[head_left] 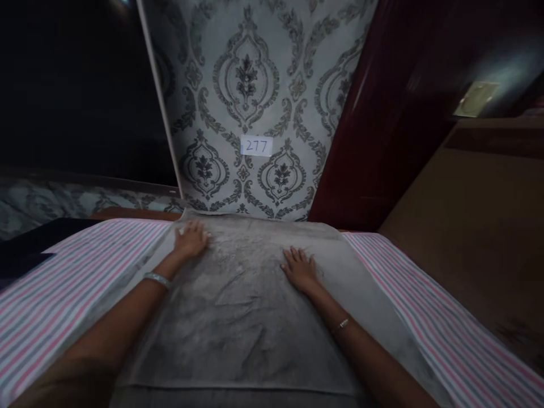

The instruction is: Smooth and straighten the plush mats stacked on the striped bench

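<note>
A grey cloth (242, 300), which looks like a towel, lies spread out in front of me with wrinkles across its middle and near part. My left hand (191, 239) rests flat on its far left portion, fingers apart and slightly blurred. On the right half, my right hand (300, 269) presses palm down with the fingers spread. Neither hand grips anything. Beneath the grey cloth is a striped cloth (97, 255) in pink, grey and white, showing on both sides.
A patterned wall (246, 187) rises behind the far edge, bearing a paper label (256, 145) marked 277. At the upper left is a large dark screen (76, 96). A dark red panel (361, 130) and a brown surface (476, 226) stand to the right.
</note>
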`<action>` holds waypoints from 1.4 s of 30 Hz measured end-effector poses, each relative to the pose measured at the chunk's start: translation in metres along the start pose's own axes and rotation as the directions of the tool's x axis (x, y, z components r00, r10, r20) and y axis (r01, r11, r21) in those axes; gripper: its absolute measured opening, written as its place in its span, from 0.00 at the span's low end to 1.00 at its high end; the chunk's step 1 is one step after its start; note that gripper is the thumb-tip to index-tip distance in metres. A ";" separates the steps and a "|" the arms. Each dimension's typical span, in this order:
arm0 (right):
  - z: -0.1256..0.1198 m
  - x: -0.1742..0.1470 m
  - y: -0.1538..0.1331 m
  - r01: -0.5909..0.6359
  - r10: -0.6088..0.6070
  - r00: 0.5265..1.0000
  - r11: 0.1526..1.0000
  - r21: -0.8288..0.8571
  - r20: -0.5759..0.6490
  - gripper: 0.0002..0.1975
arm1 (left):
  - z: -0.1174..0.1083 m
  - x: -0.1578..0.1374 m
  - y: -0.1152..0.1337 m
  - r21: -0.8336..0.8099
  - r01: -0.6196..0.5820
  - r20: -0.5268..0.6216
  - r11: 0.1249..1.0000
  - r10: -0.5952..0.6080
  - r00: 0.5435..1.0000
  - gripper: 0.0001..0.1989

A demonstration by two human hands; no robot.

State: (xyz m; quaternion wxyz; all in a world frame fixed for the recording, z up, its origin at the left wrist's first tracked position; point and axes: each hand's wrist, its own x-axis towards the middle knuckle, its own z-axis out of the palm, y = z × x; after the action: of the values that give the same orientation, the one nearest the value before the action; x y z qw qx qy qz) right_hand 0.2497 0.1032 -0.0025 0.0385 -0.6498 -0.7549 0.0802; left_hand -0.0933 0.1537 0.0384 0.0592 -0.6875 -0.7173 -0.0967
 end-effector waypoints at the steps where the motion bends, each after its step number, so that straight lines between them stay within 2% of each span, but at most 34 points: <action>1: -0.003 0.002 -0.011 0.042 -0.042 0.999 0.999 0.022 -0.007 0.30 | 0.004 0.002 0.018 -0.005 -0.036 0.024 0.999 0.036 0.999 0.26; 5: -0.005 0.014 -0.061 0.339 -0.336 0.941 0.938 0.077 -0.046 0.29 | 0.024 -0.006 0.076 -0.039 -0.191 0.200 0.981 0.195 0.960 0.30; 7: -0.002 0.025 -0.072 0.386 -0.385 0.922 0.919 0.084 -0.034 0.29 | 0.033 -0.014 0.088 -0.023 -0.205 0.219 0.978 0.205 0.954 0.30; 9: -0.002 0.039 -0.063 0.379 -0.378 0.925 0.922 0.083 -0.025 0.29 | 0.039 -0.018 0.090 0.008 -0.194 0.201 0.981 0.189 0.961 0.31; 12: -0.006 0.058 -0.008 0.243 -0.242 0.970 0.968 0.067 -0.031 0.29 | 0.042 -0.016 0.086 0.022 -0.189 0.206 0.982 0.180 0.962 0.31; 14: -0.012 0.063 0.046 0.074 -0.073 0.997 0.996 0.049 -0.039 0.29 | 0.041 -0.013 0.085 0.011 -0.189 0.215 0.982 0.182 0.960 0.31; 15: -0.016 0.062 0.074 -0.060 0.060 0.998 0.998 0.019 -0.036 0.29 | 0.041 -0.012 0.085 0.008 -0.187 0.219 0.982 0.181 0.959 0.31; 17: -0.022 0.054 0.128 -0.209 0.209 0.977 0.978 0.005 -0.047 0.29 | 0.040 -0.010 0.086 0.009 -0.187 0.226 0.982 0.180 0.957 0.31; 19: -0.027 0.040 0.170 -0.353 0.353 0.935 0.936 -0.001 -0.042 0.29 | 0.041 -0.009 0.087 0.023 -0.190 0.233 0.982 0.180 0.956 0.32; 22: -0.036 0.022 0.199 -0.494 0.493 0.869 0.869 -0.006 -0.039 0.30 | 0.041 -0.008 0.087 0.036 -0.204 0.241 0.978 0.189 0.952 0.32; 24: -0.040 0.015 0.189 -0.538 0.533 0.839 0.843 -0.010 -0.110 0.30 | 0.041 -0.008 0.086 0.034 -0.206 0.240 0.978 0.192 0.951 0.32; 26: -0.038 0.011 0.156 -0.490 0.475 0.854 0.872 -0.018 -0.211 0.30 | 0.041 -0.008 0.087 0.030 -0.204 0.230 0.979 0.192 0.954 0.32; 27: -0.035 0.008 0.131 -0.402 0.382 0.890 0.915 -0.031 -0.247 0.30 | 0.040 -0.009 0.087 0.027 -0.203 0.225 0.979 0.192 0.955 0.32; 29: -0.023 -0.002 0.074 -0.140 0.127 0.975 0.988 -0.061 -0.184 0.30 | 0.039 -0.011 0.088 0.008 -0.202 0.210 0.979 0.196 0.958 0.32; 30: -0.015 -0.009 0.046 0.025 -0.034 0.991 0.998 -0.065 -0.131 0.31 | 0.039 -0.012 0.088 -0.004 -0.203 0.198 0.979 0.200 0.960 0.32; 32: 0.000 -0.026 -0.002 0.305 -0.305 0.951 0.952 -0.013 -0.054 0.31 | 0.038 -0.014 0.088 -0.025 -0.213 0.164 0.977 0.215 0.963 0.32; 33: 0.006 -0.034 -0.017 0.376 -0.375 0.926 0.926 0.017 -0.047 0.30 | 0.038 -0.015 0.087 -0.028 -0.221 0.147 0.975 0.222 0.964 0.31; 34: 0.009 -0.041 -0.024 0.391 -0.390 0.920 0.920 0.037 -0.037 0.30 | 0.038 -0.016 0.087 -0.028 -0.229 0.135 0.973 0.231 0.964 0.31; 36: 0.008 -0.051 -0.017 0.316 -0.316 0.949 0.947 0.047 -0.022 0.30 | 0.037 -0.016 0.086 -0.023 -0.233 0.147 0.972 0.233 0.961 0.31; 39: -0.002 -0.063 0.034 0.092 -0.092 0.995 0.996 0.019 -0.028 0.30 | 0.034 -0.014 0.087 -0.020 -0.212 0.227 0.977 0.211 0.951 0.32; 42: -0.008 -0.083 0.095 -0.188 0.186 0.981 0.980 -0.059 -0.048 0.29 | 0.030 -0.013 0.087 -0.024 -0.210 0.269 0.977 0.209 0.940 0.33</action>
State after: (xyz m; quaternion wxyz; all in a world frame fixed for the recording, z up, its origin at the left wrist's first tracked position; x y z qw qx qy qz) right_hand 0.3567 0.0354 -0.0069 0.0262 -0.7204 -0.6916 0.0458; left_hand -0.0043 0.1504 0.0109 -0.0274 -0.7664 -0.6418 0.0067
